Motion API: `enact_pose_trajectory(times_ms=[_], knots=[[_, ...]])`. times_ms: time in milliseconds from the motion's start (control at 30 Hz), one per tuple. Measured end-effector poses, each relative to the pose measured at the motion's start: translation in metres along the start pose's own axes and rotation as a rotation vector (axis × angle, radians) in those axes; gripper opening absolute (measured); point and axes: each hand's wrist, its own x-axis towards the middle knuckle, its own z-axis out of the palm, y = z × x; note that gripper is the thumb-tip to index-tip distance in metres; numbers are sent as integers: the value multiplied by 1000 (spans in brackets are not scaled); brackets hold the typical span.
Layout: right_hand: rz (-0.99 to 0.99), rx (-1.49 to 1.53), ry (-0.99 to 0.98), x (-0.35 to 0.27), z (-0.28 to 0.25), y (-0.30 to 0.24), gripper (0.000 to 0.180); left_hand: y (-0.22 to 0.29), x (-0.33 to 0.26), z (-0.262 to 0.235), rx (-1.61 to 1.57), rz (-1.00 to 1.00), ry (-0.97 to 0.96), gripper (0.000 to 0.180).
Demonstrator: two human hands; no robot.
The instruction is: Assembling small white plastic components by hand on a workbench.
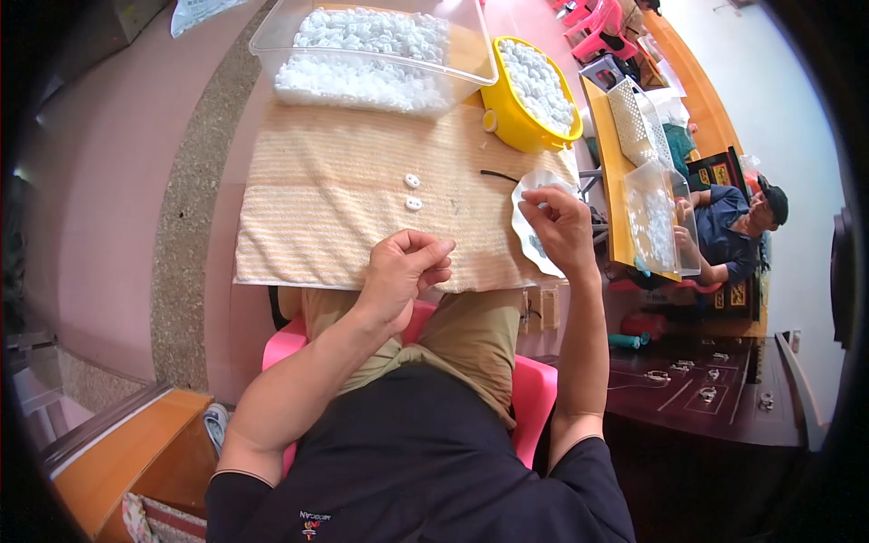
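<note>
While the left hand (403, 270) is curled shut, contents unseen, at the striped cloth's (335, 217) near edge, two small white plastic pieces (413, 191) lie just beyond; the right hand (559, 228) pinches a shallow white dish (536, 226).

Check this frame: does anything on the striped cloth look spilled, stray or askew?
Little stands out. Two small white pieces lie alone mid-cloth, apart from the heaps in the clear tub and yellow basket, looking placed rather than spilled. A thin black strand lies near the right hand.
</note>
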Motion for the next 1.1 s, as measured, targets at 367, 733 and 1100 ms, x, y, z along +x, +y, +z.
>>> enact_pose_trajectory(times_ms=[367, 733, 1100], knots=[[-303, -164, -8, 101, 8, -56, 12, 3, -2, 2, -30, 3, 17, 9], [-216, -265, -622, 249, 64, -60, 25, 6, -4, 7, -29, 17, 23, 13], [-305, -404, -965, 282, 119, -44, 31, 8, -2, 6, -137, 34, 25, 13]])
